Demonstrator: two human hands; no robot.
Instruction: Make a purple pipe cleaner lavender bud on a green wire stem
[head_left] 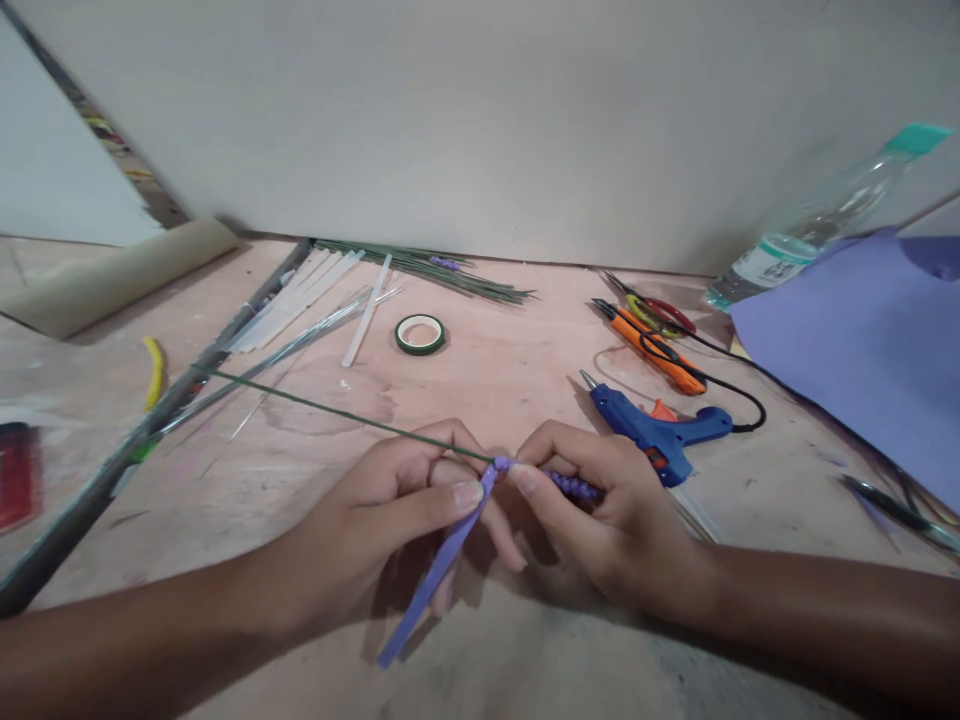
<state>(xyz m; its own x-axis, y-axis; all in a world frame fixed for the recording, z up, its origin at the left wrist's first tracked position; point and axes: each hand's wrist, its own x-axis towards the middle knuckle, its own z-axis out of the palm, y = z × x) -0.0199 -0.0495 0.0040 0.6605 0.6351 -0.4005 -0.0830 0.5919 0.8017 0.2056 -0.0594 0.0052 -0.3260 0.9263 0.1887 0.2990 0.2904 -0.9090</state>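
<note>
Between thumb and fingers, my left hand (pixel 420 490) pinches a purple paper strip (pixel 439 575), whose loose end hangs down toward me. The strip meets a thin green wire stem (pixel 337 412) that runs off to the upper left. My right hand (pixel 600 490) is closed on the stem's other part, which is wrapped in bumpy purple paper (pixel 574 486). Some of that wrapped length is hidden by the right fingers. A blue glue gun (pixel 652 430) lies just beyond the right hand.
Green tape roll (pixel 420 335), glue sticks (pixel 300 300) and green stems (pixel 442 275) lie farther back. At right are an orange tool (pixel 656 350), scissors (pixel 660 312), a water bottle (pixel 817 230) and purple sheet (pixel 847 320). A cardboard tube (pixel 127 275) and dark bar (pixel 150 450) are left.
</note>
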